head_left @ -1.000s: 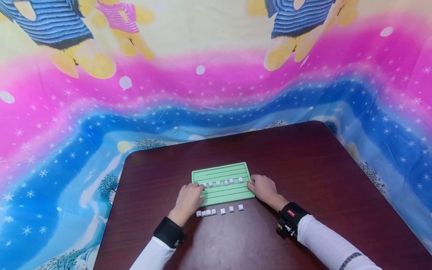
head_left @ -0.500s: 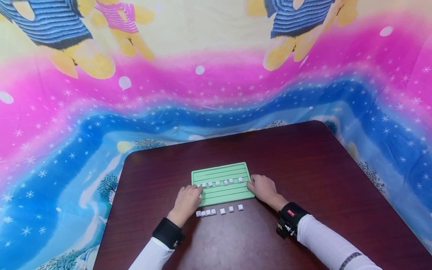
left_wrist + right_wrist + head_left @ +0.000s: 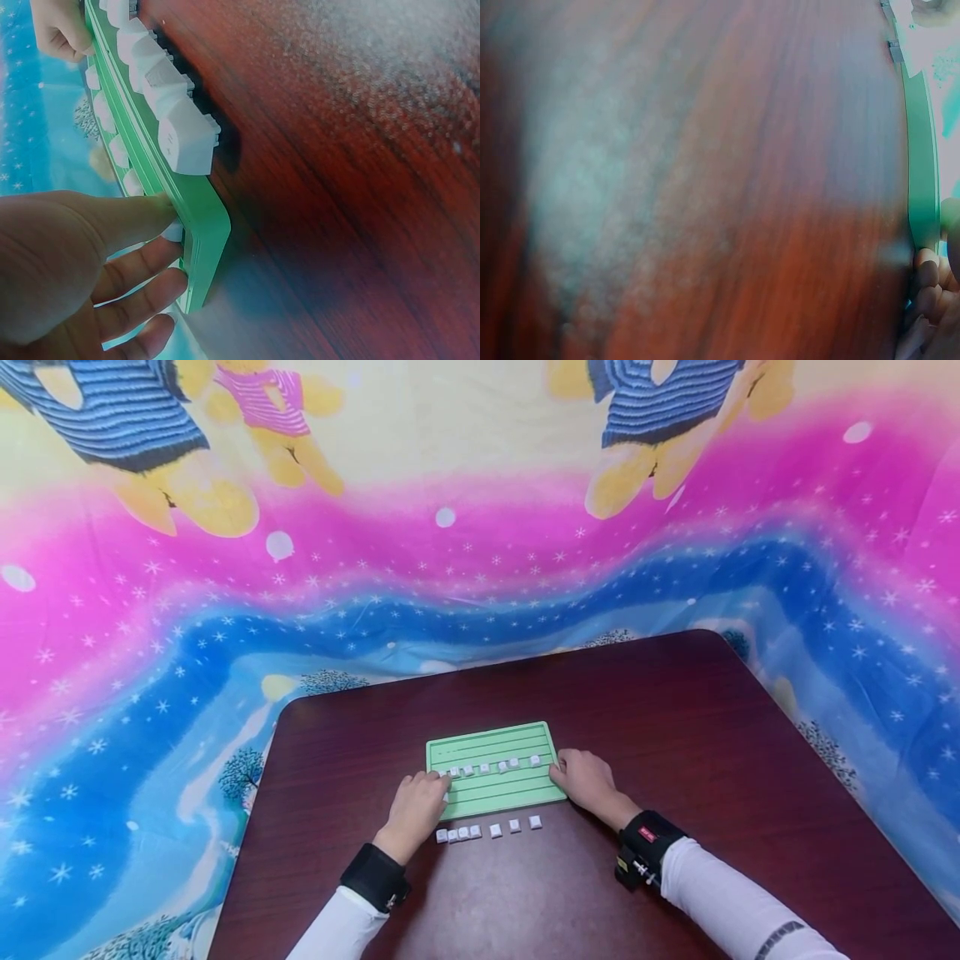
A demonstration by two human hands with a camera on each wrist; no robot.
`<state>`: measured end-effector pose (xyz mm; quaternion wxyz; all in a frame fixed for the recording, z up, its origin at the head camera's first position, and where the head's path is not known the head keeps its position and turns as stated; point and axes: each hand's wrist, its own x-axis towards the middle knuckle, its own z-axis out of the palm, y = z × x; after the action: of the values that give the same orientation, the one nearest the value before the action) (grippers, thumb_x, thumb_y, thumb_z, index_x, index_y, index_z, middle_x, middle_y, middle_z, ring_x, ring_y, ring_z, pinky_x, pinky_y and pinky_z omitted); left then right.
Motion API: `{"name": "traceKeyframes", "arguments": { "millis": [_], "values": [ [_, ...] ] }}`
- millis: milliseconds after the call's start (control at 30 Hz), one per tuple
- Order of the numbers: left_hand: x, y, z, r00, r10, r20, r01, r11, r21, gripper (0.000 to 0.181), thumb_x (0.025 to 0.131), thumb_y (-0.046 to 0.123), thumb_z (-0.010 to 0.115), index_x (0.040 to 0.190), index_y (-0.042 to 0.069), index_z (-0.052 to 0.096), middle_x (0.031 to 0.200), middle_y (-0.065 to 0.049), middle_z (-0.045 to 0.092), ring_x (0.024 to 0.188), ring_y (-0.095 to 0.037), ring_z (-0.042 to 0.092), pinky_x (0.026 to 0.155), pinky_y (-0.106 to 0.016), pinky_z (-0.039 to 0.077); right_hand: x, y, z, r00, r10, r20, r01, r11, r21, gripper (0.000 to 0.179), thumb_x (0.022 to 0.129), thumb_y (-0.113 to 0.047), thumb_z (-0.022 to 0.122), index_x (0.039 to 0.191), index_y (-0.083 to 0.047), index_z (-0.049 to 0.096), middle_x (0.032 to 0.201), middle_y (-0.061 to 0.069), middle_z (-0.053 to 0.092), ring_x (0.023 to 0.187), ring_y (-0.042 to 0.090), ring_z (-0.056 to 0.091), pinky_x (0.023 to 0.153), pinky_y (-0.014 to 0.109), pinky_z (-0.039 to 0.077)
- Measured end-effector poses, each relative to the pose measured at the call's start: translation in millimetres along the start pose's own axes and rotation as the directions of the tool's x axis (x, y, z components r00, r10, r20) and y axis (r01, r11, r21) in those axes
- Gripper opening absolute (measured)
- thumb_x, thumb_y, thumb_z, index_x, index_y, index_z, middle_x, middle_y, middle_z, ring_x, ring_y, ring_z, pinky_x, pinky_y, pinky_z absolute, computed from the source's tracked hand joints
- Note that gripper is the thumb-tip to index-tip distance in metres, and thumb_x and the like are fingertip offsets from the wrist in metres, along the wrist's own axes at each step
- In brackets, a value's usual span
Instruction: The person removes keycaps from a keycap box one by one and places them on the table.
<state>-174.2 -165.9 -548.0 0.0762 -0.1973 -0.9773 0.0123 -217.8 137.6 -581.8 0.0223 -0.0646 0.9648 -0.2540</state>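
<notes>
A light green tray (image 3: pixel 487 740) with long grooves lies on the table. Several white keycaps (image 3: pixel 484 768) stand in a row along one of its middle grooves. At the tray's left end my left hand (image 3: pixel 417 805) pinches the leftmost keycap (image 3: pixel 173 231) between thumb and index finger; the other fingers spread beside the tray's end. My right hand (image 3: pixel 588 778) grips the right edge, its thumb (image 3: pixel 556 773) at the rim and the other fingers bent against the side. Along the tray's near side, a second row of white keycaps (image 3: pixel 475 831) rests on the table.
The dark red-brown wooden table (image 3: pixel 675 718) has rounded far corners. Behind it hangs a colourful cloth (image 3: pixel 480 552) with cartoon bears and snowflakes. Black bands with small cameras sit on both wrists, over white sleeves (image 3: pixel 738 893).
My left hand has shifted slightly left along the row, and a keycap that its fingers partly covered now shows. The right hand has stayed at the tray's right edge.
</notes>
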Motion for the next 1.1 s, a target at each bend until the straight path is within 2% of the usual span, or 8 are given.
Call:
{"name": "traceKeyframes", "arguments": {
  "millis": [333, 767, 1100],
  "values": [
    [0.0, 1.3, -2.8, 1.0, -0.011, 0.004, 0.011, 1.0, -0.009, 0.016, 0.079, 0.014, 0.083, 0.093, 0.013, 0.074, 0.082, -0.003, 0.069, 0.074, -0.022, 0.064, 0.061, -0.033, 0.043, 0.0, 0.8, 0.2, 1.0, -0.002, 0.003, 0.002, 1.0, -0.001, 0.039, 0.092, -0.024, 0.06, 0.061, -0.017, 0.037, 0.054, -0.006, 0.032, 0.049, 0.012, 0.029, 0.048, 0.027, 0.019],
    [2.1, 4.7, -7.2, 0.999, -0.015, 0.031, 0.015, 1.0, -0.009, 0.019, 0.081, 0.017, 0.083, 0.098, 0.015, 0.075, 0.085, -0.002, 0.07, 0.078, -0.021, 0.066, 0.064, -0.032, 0.044, -0.8, 1.2, 0.4, 1.0, -0.008, -0.008, 0.008, 1.0, 0.001, 0.039, 0.091, -0.022, 0.06, 0.061, -0.017, 0.036, 0.054, -0.006, 0.031, 0.049, 0.012, 0.028, 0.048, 0.027, 0.018],
    [2.4, 9.2, -8.1, 1.0, 0.017, -0.019, -0.017, 1.0, -0.023, 0.015, 0.081, 0.02, 0.083, 0.093, 0.016, 0.074, 0.085, 0.0, 0.07, 0.077, -0.019, 0.066, 0.063, -0.031, 0.043, -0.7, 0.5, 0.1, 1.0, -0.006, -0.007, 0.006, 1.0, -0.004, 0.038, 0.091, -0.023, 0.06, 0.061, -0.017, 0.037, 0.054, -0.005, 0.032, 0.049, 0.012, 0.029, 0.048, 0.027, 0.019]
  ]
}}
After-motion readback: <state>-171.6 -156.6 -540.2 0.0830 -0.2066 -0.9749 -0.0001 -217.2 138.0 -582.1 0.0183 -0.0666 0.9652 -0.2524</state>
